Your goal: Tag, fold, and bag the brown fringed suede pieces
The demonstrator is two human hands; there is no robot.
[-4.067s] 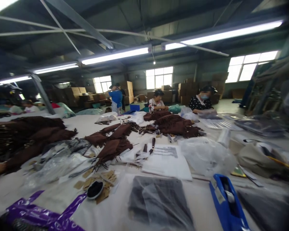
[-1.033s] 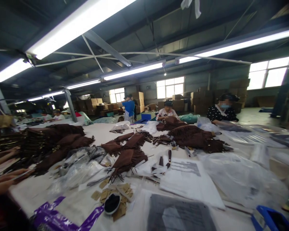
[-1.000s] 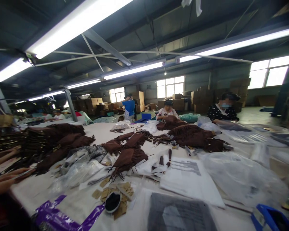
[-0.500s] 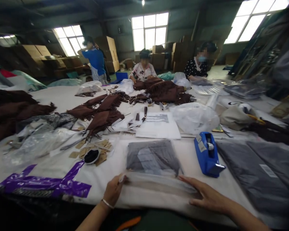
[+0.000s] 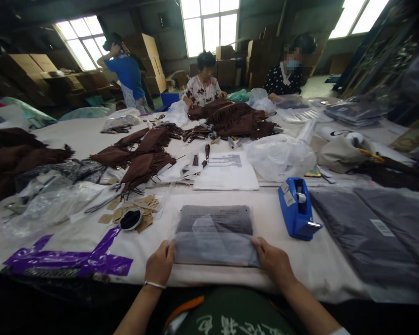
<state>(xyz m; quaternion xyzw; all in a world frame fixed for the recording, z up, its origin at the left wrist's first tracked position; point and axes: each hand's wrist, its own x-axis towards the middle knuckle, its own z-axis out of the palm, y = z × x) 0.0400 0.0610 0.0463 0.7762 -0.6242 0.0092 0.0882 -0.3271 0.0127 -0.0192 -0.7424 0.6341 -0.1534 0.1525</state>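
Observation:
A clear plastic bag with dark grey folded contents (image 5: 214,237) lies flat on the white-covered table in front of me. Its near part is a cloudy layer of plastic folded over the darker far part. My left hand (image 5: 160,263) pinches the bag's left edge between thumb and fingers. On the opposite edge, my right hand (image 5: 274,260) is closed in the same way, thumb on top. Some fingertips are hidden at the plastic. To the right of the bag stands a blue tape dispenser (image 5: 296,209), apart from my right hand.
Dark grey bagged packs (image 5: 365,228) lie at right. Purple tape (image 5: 70,262) crosses the table's near left edge, below brown paper pieces and a small dish of black stuff (image 5: 131,219). Brown fringed cloth (image 5: 150,156) and white sheets (image 5: 226,172) lie beyond. Several people work behind.
The loose near part of the bag now lies folded flat over its contents. My right hand, spread before, has moved in and closed on the right edge. The camera view has tilted down slightly.

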